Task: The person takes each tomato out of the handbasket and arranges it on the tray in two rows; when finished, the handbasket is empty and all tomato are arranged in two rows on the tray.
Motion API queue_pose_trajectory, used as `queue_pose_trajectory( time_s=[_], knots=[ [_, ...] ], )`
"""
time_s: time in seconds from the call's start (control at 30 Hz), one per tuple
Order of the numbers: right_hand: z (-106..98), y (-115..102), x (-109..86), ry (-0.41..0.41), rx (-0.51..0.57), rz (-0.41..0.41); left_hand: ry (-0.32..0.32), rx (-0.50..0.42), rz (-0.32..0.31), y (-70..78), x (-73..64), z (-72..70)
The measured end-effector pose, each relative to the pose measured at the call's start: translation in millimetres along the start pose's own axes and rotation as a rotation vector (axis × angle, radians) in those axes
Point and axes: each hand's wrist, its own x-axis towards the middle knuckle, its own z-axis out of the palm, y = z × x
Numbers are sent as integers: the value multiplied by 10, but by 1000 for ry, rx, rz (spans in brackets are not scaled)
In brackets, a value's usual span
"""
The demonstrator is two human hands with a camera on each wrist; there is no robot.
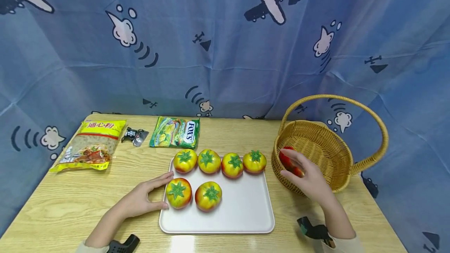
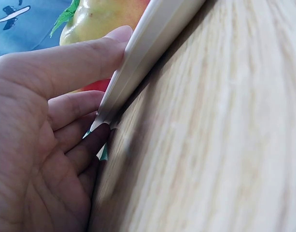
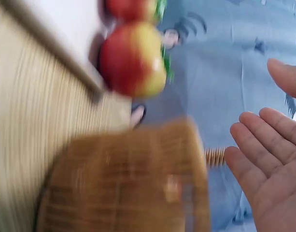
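My left hand (image 1: 144, 197) rests at the left edge of a white tray (image 1: 242, 214), thumb and fingertips spread along its rim; the left wrist view shows the thumb (image 2: 90, 60) touching that rim. Several yellow-red tomatoes with green leafy tops stand on the tray, among them a front-left tomato (image 1: 179, 193) close to my left hand. My right hand (image 1: 311, 176) is over the left side of a wicker basket (image 1: 323, 143), fingers extended and palm bare in the right wrist view. Beneath it a red tomato (image 1: 287, 160) is partly hidden inside the basket.
Behind the tray lies a green FOX'S candy bag (image 1: 175, 132). A yellow pasta bag (image 1: 91, 145) and a small black wrapped packet (image 1: 134, 136) are at the back left. The basket's tall handle (image 1: 381, 128) arches up at the right. A blue curtain (image 1: 218, 49) hangs behind the table.
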Motion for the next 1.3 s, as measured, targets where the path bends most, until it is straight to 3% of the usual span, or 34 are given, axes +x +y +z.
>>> queue_pose_trajectory(
  time_s=[0.27,0.53,0.9,1.3],
  knots=[
    [-366,336,-113,-6,-123,96,0,2,-11,-6,-5,8],
    [-597,490,-118,-207,-203,228,0,5,-11,-27,-7,18],
    [-638,578,-70,-408,-150,262,8,5,2,0,-10,14],
    [-598,580,-32,-452,-171,262,2,4,-6,-2,-4,9]
  ],
)
